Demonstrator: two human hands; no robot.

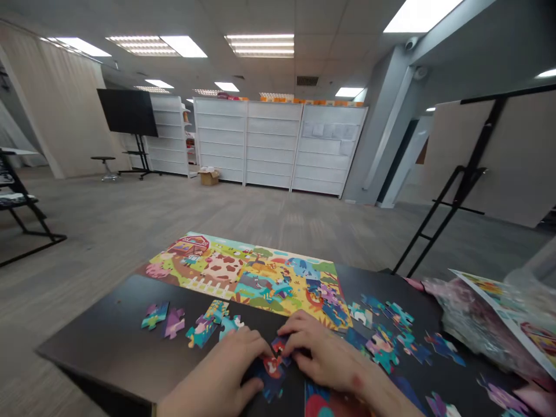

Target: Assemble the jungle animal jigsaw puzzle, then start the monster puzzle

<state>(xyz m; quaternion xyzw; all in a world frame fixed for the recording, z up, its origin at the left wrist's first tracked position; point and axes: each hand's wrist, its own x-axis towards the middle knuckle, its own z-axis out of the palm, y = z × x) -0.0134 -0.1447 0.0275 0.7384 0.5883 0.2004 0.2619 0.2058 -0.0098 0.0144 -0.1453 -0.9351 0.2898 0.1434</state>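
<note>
In the head view, my left hand (228,368) has its thumb and fingertips closed on the edge of a dark blue puzzle piece (273,382) with a red figure, lying on the black table. Opposite it, my right hand (319,347) has curled fingers on a red and blue puzzle piece (278,346) that touches the first one. Whether the two are fully locked cannot be made out under the fingers. Several loose pieces lie just beyond my left hand, among them a purple piece (174,322) and a teal piece (230,326).
Assembled farm and safari puzzle panels (221,269) lie along the table's far edge. More loose puzzle pieces (382,347) spread to the right, near crumpled clear plastic (469,318) and a printed sheet (512,318). A black stand (464,179) rises beyond the table (99,324).
</note>
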